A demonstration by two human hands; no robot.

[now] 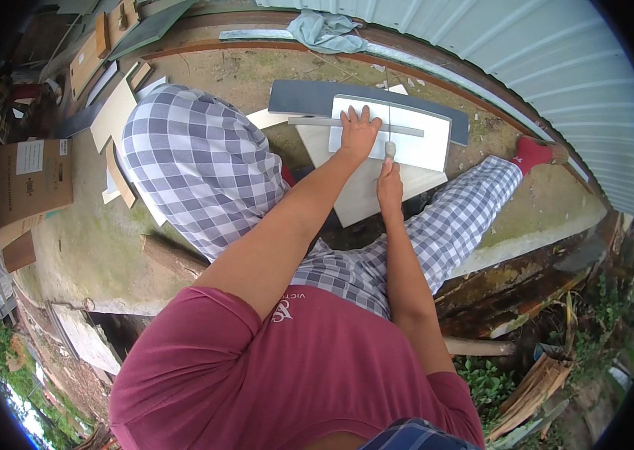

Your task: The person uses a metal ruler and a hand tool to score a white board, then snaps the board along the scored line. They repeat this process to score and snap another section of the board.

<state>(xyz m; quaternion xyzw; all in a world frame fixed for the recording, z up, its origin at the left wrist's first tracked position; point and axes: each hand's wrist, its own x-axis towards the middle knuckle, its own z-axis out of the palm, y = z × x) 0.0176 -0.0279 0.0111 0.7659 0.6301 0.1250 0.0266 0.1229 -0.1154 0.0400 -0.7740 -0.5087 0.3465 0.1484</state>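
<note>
Crossing white board's edge: strip beneath left hand

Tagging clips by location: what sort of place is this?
Probably an outdoor work spot beside a building: a ribbed metal wall, a stained, concrete-looking slab, and green plants growing beyond its edge.

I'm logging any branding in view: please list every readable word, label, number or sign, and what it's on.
"VICTO", on the maroon shirt; any further letters and the monogram are unclear.
Cardboard box: printing and white label too small to read.
Red sock: white mark too small to read.
</note>
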